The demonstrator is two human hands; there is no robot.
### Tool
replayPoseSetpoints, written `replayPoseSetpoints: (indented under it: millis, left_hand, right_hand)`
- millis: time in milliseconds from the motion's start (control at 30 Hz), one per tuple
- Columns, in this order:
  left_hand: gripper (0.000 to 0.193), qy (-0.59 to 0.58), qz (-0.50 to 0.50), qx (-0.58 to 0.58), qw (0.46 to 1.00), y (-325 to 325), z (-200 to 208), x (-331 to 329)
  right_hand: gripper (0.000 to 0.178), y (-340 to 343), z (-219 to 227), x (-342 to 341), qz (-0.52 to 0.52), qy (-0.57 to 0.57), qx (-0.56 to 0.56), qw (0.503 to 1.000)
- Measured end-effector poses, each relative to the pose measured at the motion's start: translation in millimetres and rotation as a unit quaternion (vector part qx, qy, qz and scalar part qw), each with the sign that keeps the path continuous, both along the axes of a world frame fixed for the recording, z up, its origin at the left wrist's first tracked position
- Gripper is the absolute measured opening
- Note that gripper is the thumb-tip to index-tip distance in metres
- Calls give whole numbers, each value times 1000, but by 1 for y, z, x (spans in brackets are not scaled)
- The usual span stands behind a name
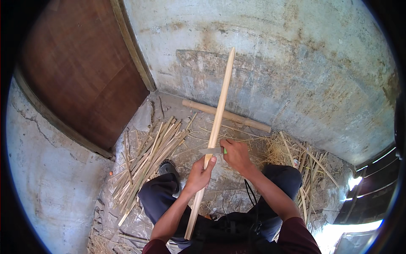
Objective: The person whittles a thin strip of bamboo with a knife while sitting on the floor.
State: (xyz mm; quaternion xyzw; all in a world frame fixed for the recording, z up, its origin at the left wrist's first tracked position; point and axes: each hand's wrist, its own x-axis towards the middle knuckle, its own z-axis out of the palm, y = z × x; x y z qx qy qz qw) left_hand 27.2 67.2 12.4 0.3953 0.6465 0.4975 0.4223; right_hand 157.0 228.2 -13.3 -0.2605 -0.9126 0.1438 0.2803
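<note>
A long, pale split bamboo strip point(220, 106) slants up from my lap toward the wall, tapering at its far end. My left hand point(199, 174) is wrapped round its lower middle, the thumb lying along it. Just beyond that thumb, a knife point(212, 150) lies crosswise over the strip with its blade pointing left. My right hand point(237, 155) is closed on the knife's handle, of which a bit of green shows. Whether the blade bites into the bamboo I cannot tell.
A pile of split strips point(154, 154) lies on the floor to the left, near a brown door point(84, 63). A round bamboo pole point(245, 120) rests along the foot of the stained wall point(275, 63). More strips point(311, 169) and shavings point(277, 148) lie at the right.
</note>
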Motion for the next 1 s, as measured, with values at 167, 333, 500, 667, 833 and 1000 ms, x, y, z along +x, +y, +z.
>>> replayPoseSetpoints:
  millis: [167,333,500,667,833,1000]
  left_hand:
    - [55,-54,-21,0,998,3,-12,-6]
    - [56,-91,-22,23,995,1,-2,-9]
    - [56,-147,-29,29,988,1,-5,-15]
    - [57,-163,-42,31,985,-1,-4,-18]
    - [58,-180,-76,52,979,-2,-2,-18]
    - [58,-160,-72,53,983,-1,-1,-16]
  right_hand:
    - [24,2,5,1,23,11,-11,1000]
    - [37,-10,26,7,45,14,-100,994]
    - [35,-14,28,15,153,132,-32,979]
    - [24,-16,31,21,171,100,-44,979]
    - [18,-19,38,23,182,137,-79,971]
    - [16,-18,41,23,182,166,-110,963]
